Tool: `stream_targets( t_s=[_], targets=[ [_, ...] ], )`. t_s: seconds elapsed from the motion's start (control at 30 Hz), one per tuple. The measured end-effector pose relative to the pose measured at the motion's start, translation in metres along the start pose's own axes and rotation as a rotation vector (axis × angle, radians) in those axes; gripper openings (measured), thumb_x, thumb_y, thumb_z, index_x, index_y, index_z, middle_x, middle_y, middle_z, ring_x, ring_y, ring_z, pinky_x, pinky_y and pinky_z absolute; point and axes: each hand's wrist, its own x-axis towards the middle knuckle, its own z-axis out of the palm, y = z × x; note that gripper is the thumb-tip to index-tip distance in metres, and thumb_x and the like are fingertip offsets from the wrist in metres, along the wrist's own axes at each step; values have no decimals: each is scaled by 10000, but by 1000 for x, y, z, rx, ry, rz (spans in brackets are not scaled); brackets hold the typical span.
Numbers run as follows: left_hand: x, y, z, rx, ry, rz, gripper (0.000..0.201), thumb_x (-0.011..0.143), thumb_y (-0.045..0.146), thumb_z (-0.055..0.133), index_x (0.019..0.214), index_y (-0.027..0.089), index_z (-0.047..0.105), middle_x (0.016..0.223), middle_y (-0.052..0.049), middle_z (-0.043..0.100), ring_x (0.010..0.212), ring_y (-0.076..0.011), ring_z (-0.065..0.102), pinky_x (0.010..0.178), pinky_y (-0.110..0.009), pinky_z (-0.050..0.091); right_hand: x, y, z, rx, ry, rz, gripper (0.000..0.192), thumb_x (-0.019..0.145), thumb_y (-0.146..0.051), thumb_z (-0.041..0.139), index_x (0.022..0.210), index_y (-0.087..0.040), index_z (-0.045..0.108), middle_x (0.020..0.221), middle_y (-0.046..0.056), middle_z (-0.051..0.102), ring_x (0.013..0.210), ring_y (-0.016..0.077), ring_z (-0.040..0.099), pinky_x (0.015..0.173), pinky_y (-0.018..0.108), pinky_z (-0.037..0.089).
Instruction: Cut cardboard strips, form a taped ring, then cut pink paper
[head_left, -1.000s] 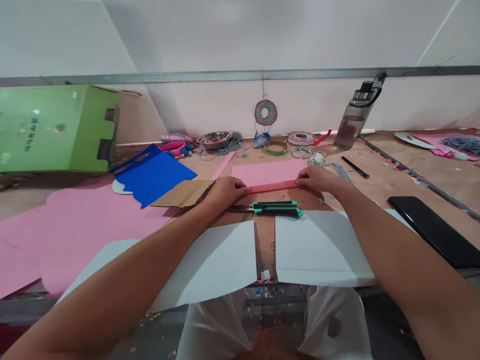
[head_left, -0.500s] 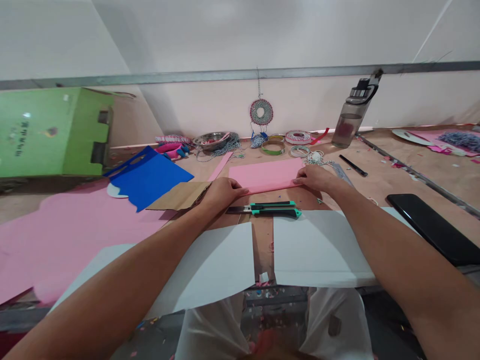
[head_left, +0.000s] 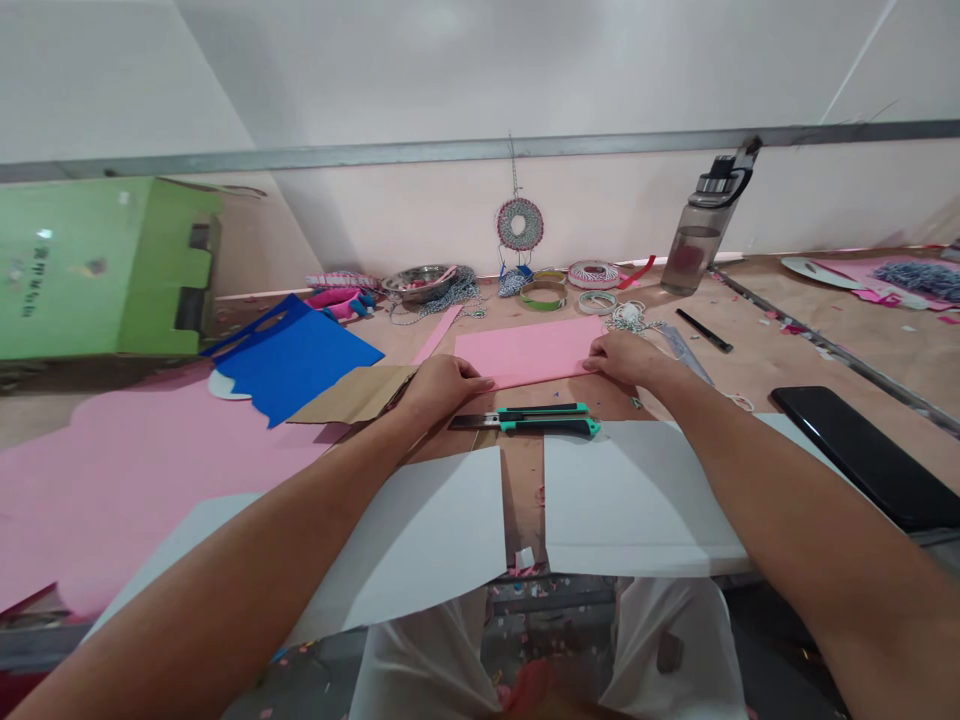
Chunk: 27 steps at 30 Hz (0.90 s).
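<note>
A pink paper sheet lies flat on the wooden table in front of me. My left hand presses on its near left corner. My right hand presses on its near right corner. Both hands pinch the sheet's near edge, which lies folded flat. Just in front of my hands sits a black and green utility knife, untouched.
Two white sheets lie at the near edge. A brown card, blue paper, large pink sheet and green box are at left. A phone, pen, bottle, tape rolls and a bowl lie around.
The raised darker pink fold along the sheet's near edge has been pressed down flat. Both hands stayed at the corners.
</note>
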Motion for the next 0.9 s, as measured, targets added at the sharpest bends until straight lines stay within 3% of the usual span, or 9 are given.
stream_targets(
  t_s=[0.2,0.37,0.9],
  targets=[
    [1,0,1,-6,-13,-23,270,687,475,715,714,208,747,683,-27,721,634,-191,619,568,-273,397,-1,-3,0,-62,-20,16,239,870,-391,571,812,-181,670,714,56,676,609,157,569,577,276,343],
    [0,2,0,13,-22,-37,275,690,478,713,742,210,750,712,-21,727,657,-182,627,579,-258,410,-2,-7,-3,-143,-13,1,238,868,-379,549,856,-177,675,858,76,700,707,171,591,569,267,334],
    [3,0,3,64,-12,-9,261,700,465,688,741,212,736,713,-15,718,668,-183,623,583,-274,400,-3,-12,-1,-238,-6,11,306,867,-409,501,968,-195,694,978,103,714,847,237,623,599,287,363]
  ],
)
